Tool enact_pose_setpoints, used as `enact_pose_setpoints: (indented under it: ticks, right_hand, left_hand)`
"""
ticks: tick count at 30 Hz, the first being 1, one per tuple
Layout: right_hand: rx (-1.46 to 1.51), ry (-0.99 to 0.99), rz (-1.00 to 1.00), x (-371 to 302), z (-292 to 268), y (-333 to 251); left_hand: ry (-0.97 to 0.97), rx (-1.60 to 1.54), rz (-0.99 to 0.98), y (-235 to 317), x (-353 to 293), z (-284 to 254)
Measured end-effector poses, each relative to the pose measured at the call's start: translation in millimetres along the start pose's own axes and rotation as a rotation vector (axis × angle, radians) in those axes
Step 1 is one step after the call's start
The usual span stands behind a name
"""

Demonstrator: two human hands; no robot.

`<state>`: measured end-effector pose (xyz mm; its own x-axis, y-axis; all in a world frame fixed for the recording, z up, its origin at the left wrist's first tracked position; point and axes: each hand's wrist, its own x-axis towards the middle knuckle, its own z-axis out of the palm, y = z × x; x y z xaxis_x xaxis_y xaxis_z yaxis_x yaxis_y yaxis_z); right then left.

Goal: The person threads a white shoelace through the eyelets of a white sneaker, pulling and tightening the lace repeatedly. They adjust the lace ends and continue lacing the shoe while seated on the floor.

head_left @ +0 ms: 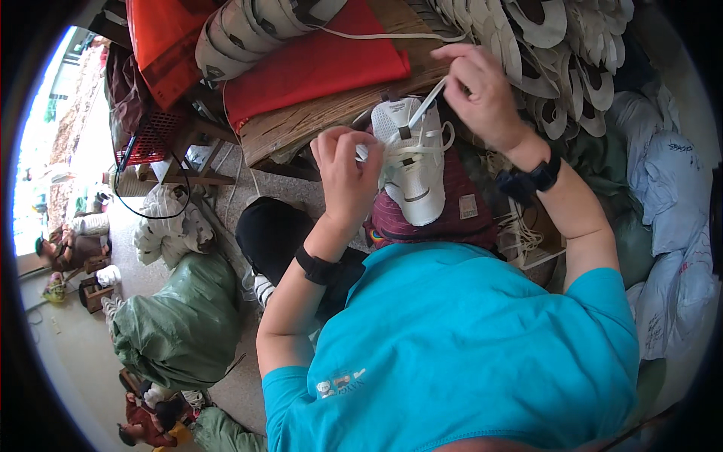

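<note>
A white shoe upper with perforated panels lies over maroon fabric in front of me. A flat white shoelace is threaded across its eyelets and stretches up from the tongue to my right hand. That hand is raised above the upper's right side, thumb and fingers closed on the lace, with the index finger extended. At the upper's left edge, my left hand is closed in a pinch. A bit of white shows by its fingertips, but what it grips is mostly hidden.
A wooden bench ahead carries red cloth and stacked white shoe parts. More pale shoe pieces hang at the far right. Green sacks stand left, grey-white bags right. Other people sit at far left.
</note>
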<state>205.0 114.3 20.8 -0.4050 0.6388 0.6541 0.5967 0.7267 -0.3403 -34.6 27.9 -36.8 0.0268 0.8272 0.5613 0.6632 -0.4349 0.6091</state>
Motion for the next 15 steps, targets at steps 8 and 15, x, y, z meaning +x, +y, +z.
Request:
enact_pose_setpoints:
  ticks: [8,15]
  right_hand:
    - [-0.324,-0.057,0.008,-20.3,3.6,34.8]
    - [-0.674,0.102,0.362,-48.2,-82.9,153.1]
  left_hand:
    - [-0.13,0.143,0.075,5.5,12.7,-3.7]
    - [0.182,0.443,-0.06,-91.5,26.0,-89.5]
